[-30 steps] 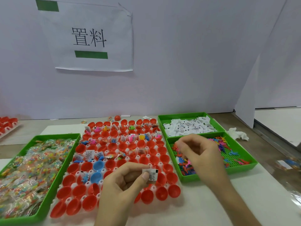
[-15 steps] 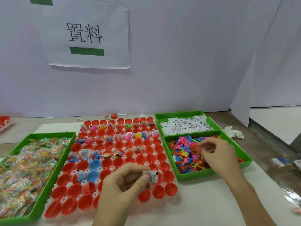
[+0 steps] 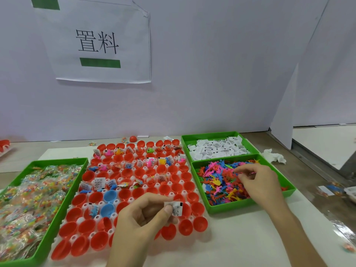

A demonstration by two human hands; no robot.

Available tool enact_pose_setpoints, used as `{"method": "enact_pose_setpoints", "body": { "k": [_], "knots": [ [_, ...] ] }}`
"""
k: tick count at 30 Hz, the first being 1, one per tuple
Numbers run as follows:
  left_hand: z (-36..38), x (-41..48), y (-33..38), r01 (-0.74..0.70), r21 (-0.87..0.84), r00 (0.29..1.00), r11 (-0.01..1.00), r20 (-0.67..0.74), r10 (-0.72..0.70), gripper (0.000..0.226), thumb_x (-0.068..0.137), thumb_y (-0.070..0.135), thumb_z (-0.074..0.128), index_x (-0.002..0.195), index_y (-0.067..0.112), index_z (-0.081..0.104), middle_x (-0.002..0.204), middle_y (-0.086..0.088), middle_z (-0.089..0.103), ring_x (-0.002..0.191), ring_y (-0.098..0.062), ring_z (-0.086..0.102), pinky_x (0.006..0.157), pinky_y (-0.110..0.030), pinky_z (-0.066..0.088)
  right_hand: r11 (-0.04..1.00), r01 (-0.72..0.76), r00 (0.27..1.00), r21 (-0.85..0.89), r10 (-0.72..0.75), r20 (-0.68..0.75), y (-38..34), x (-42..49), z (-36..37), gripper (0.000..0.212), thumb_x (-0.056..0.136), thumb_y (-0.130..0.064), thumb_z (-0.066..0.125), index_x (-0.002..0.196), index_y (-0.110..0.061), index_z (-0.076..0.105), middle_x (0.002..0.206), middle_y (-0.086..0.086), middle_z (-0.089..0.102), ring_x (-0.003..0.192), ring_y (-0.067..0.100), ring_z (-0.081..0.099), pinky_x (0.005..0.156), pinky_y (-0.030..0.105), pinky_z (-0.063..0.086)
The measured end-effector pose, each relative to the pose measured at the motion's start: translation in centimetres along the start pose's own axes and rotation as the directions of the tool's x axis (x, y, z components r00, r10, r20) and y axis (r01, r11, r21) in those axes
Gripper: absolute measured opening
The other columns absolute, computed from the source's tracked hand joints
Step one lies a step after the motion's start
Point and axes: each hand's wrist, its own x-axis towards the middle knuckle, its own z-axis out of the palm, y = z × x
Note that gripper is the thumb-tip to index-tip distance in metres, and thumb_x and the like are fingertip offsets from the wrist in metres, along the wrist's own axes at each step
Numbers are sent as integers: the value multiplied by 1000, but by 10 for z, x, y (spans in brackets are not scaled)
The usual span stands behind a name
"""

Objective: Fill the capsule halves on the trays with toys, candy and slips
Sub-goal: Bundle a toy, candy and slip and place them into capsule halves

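L hand (image 3: 142, 218) pinches slip (image 3: 176, 208). R hand (image 3: 258, 182), fingers curled, picks in toy bin (image 3: 240, 207); can't tell if it has one. Next: pinch one toy, drop w/ slip into empty capsule half (image 3: 200, 224) beside L hand.

Red capsule halves (image 3: 200, 224) everywhere, two blue ones (image 3: 110, 195) among them. Green trays (image 3: 248, 206) carry white slips (image 3: 215, 149) printed black, pink, orange and yellow toys (image 3: 221, 182), and rainbow-speckled candy (image 3: 28, 199).

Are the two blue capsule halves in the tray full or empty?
Empty. The upper blue half and the lower blue half both show bare blue insides, with no toy, candy or slip.
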Motion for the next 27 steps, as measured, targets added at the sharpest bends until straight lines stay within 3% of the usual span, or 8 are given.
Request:
{"method": "enact_pose_setpoints", "body": {
  "k": [3,5,8,11,14,20,22,27],
  "knots": [
    [-1,1,0,-7,11,1000,1000,1,7,18,75,3,73,80,18,80,74,-14,76,65,-24,74,61,-19,57,997,25,997,72,-20,-68,1,2,-4,25,90,-4,68,91,-27,78,86,-12,67,77,1,59,63,13,40],
    [-2,1,0,-5,23,1000,1000,5,5,24,79,-3,71,80,20,80,74,-13,76,65,-24,74,61,-19,57,991,32,997,127,-22,-79,1,2,-7,26,91,-3,67,94,-27,78,87,-12,68,82,6,63,69,21,47],
    [-3,1,1,-1,32,1000,999,14,1,28,81,-3,69,81,23,80,74,-12,76,66,-24,74,61,-20,57,951,22,998,307,-1,-67,-3,2,-11,33,93,-2,64,88,-33,75,88,-10,72,81,6,67,74,27,51],
    [-2,1,1,-6,21,1000,1000,12,6,22,77,4,72,81,23,80,74,-12,76,66,-24,74,62,-20,57,834,-65,998,548,42,55,-11,-1,-16,37,96,-3,60,88,-33,79,86,-10,73,74,-1,63,70,24,47],
    [-2,1,2,8,3,1000,1000,24,-8,16,69,16,72,82,23,80,73,-12,76,66,-24,74,63,-21,58,676,-167,975,718,5,222,-24,-8,-13,38,99,-2,53,95,-28,81,81,2,71,76,9,66,70,26,52],
    [-4,2,2,25,-11,998,1000,58,-24,16,67,21,73,82,23,79,74,-13,76,70,-27,75,66,-23,58,434,-291,897,853,-186,401,-60,-35,10,25,85,-6,60,94,-16,80,76,5,66,71,11,64,57,20,51],
    [-5,2,1,22,-14,998,1000,57,-21,16,68,20,73,82,23,79,74,-13,76,70,-27,75,66,-23,58,453,-266,881,851,-243,405,-70,-45,16,22,85,-8,61,95,-17,79,78,4,67,73,11,65,60,20,51],
    [-5,2,1,25,-11,999,1000,46,-25,16,70,20,72,84,22,79,76,-14,76,69,-26,74,64,-22,57,646,-80,894,759,-291,341,-88,-64,24,31,93,6,60,87,-18,78,77,2,72,70,9,66,60,17,49]
  ]
}}
